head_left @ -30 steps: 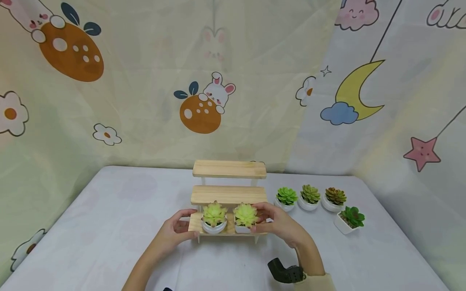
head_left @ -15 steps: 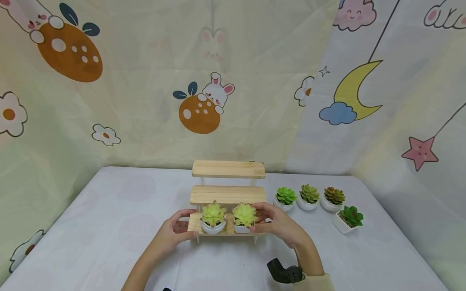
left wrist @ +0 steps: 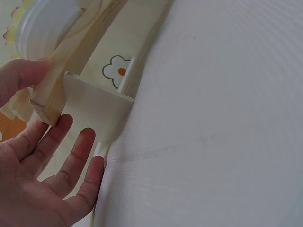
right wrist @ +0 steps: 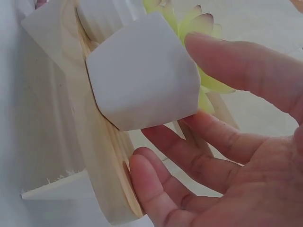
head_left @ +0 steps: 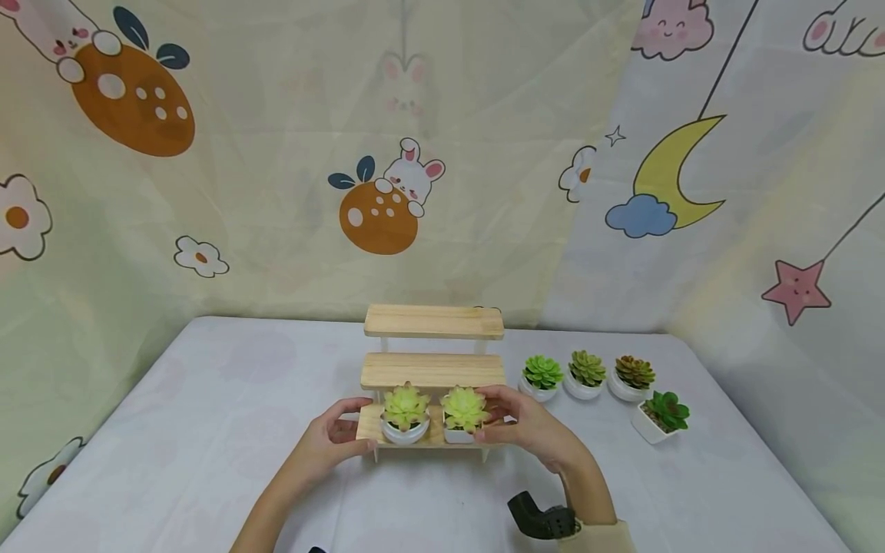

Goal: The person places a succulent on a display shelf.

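Observation:
A three-tier wooden stand (head_left: 433,371) stands mid-table. My left hand (head_left: 333,435) grips the left end of its lowest board (left wrist: 71,61), thumb on one face and fingertips at the end and underside. Two lime-green succulents sit on that board: one in a round white pot (head_left: 405,432) on the left, one in a square white pot (right wrist: 144,75) on the right. My right hand (head_left: 528,426) holds the square-potted succulent (head_left: 464,408), thumb by the rim and index finger on another side. Its lower fingers reach the board's end in the right wrist view.
Right of the stand, three round-potted succulents stand in a row: bright green (head_left: 542,372), olive (head_left: 588,369) and brownish (head_left: 634,373). A dark green succulent in a square pot (head_left: 662,418) stands nearer. Printed cloth (head_left: 276,192) hangs behind the white table (head_left: 242,399).

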A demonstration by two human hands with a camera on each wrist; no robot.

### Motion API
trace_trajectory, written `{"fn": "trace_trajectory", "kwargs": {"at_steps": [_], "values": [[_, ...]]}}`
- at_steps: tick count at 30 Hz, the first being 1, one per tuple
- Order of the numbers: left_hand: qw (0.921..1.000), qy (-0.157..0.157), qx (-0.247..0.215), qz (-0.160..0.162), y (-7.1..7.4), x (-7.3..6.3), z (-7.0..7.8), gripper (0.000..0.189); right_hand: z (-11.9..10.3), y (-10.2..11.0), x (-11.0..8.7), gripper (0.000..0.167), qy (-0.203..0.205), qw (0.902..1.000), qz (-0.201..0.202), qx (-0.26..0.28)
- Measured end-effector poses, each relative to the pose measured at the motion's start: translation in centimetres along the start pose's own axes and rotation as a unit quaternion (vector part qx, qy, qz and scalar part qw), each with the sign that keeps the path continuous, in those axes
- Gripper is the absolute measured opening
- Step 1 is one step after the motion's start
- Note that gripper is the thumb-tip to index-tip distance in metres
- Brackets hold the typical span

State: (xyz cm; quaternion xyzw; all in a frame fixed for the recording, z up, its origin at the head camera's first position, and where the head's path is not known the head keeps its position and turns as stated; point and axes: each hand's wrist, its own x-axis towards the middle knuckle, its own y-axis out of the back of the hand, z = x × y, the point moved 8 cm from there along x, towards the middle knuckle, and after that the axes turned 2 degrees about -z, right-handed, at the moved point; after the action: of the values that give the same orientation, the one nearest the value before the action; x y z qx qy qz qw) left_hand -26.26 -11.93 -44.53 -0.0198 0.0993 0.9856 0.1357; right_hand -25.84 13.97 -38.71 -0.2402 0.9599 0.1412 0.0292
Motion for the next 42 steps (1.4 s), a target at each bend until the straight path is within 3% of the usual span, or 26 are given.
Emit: {"fn": "trace_trajectory", "kwargs": {"at_steps": [12, 15, 18, 22, 27, 31, 36, 42], "values": [[1.0000, 0.005, 0.001, -0.003, 0.1, 0.0, -0.2, 0.061, -1.1, 1.4, -1.5, 0.054, 0.012, 0.9990, 0.007, -0.043], [1.0000, 0.005, -0.001, -0.004, 0.0, 0.0, -0.1, 0.061, -1.3, 2.5, -2.1, 0.055, 0.009, 0.9982, 0.035, -0.048], [1.0000, 0.004, 0.001, -0.003, 0.0, 0.0, -0.1, 0.061, -1.3, 3.9, -2.7, 0.056, -0.003, 0.9951, 0.088, -0.044], [1.0000, 0.005, 0.006, -0.001, 0.1, 0.0, -0.1, 0.061, -1.1, 5.9, -3.3, 0.057, -0.016, 0.9828, 0.173, -0.063], [1.0000, 0.002, 0.006, -0.002, 0.0, -0.1, 0.0, 0.061, 0.1, 8.1, -3.6, 0.062, 0.004, 0.9616, 0.269, -0.054], [1.0000, -0.002, 0.004, -0.004, 0.0, 0.0, 0.1, 0.060, 1.0, 9.1, -3.6, 0.064, -0.002, 0.9476, 0.318, -0.035], [1.0000, -0.004, 0.004, 0.000, 0.1, 0.0, 0.1, 0.060, 1.8, 9.5, -3.7, 0.068, -0.044, 0.9382, 0.341, -0.043], [1.0000, -0.006, 0.005, -0.003, 0.0, 0.0, 0.0, 0.060, 3.8, 9.7, -3.3, 0.073, -0.077, 0.9355, 0.341, -0.051]]}}
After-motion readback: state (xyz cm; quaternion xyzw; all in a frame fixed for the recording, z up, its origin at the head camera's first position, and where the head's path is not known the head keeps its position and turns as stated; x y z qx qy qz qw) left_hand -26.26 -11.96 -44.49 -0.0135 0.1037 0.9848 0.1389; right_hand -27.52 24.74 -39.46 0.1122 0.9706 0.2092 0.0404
